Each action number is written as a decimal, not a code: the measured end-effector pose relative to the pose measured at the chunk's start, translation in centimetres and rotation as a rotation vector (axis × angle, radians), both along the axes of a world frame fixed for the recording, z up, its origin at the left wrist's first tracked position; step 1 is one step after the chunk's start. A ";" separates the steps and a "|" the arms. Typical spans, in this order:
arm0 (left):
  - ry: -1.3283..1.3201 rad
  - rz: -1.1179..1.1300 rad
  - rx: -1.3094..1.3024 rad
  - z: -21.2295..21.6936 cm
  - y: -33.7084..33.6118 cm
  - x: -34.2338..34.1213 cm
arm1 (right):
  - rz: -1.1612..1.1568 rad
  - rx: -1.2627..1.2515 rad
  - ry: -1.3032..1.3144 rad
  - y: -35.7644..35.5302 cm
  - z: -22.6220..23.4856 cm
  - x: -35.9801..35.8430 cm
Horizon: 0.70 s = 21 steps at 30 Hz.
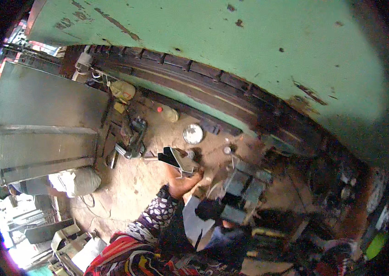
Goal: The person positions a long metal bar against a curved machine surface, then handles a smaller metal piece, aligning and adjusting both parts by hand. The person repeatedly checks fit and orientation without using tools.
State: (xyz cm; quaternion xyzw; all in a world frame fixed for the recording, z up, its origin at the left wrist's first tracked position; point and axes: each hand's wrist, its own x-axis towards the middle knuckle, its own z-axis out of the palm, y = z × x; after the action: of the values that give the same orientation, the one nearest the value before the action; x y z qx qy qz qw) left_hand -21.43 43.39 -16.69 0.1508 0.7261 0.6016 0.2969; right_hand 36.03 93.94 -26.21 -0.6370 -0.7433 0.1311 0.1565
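Observation:
My left hand (184, 182) reaches forward from a dotted, patterned sleeve and grips a bent piece of sheet metal (179, 159) with dark and shiny faces, held over a dusty work surface (130, 188). Just right of the hand stands a grey-blue bench vise (242, 186). A flat pale metal sheet (194, 221) lies below the hand, beside the vise. My right hand is not visible; the lower right is dark and cluttered.
A round metal lid (193, 134) and a plastic bottle with a red cap (167, 113) lie beyond the hand. A dark clamp-like tool (134, 140) sits to the left. A large grey metal box (42, 119), a white sack (77, 181) and a green wall (231, 41) surround the spot.

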 end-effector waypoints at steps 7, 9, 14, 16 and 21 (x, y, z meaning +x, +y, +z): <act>0.582 -0.653 -0.336 -12.2 -6.9 -2.0 | -0.282 -0.334 0.801 -24.2 -12.9 -2.4; 0.207 -0.507 -0.229 -8.3 -6.6 0.4 | 0.128 -0.358 -0.047 -34.7 -8.7 -4.2; 0.740 -0.550 -0.244 1.2 3.0 1.7 | 0.017 -0.988 0.071 -48.1 -1.5 -4.1; 0.781 -0.527 -0.181 2.8 5.1 3.4 | -0.112 -0.833 0.378 -50.5 -2.1 -2.5; 0.314 -0.539 0.046 3.0 7.0 7.6 | -0.920 -0.811 1.081 -60.5 -2.6 3.8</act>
State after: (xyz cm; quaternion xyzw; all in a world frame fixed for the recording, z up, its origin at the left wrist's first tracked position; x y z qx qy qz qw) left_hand -13.82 50.43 -13.71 0.4356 0.6832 0.4869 0.3263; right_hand 39.84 33.45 -28.79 -0.7345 -0.1240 0.6015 0.2887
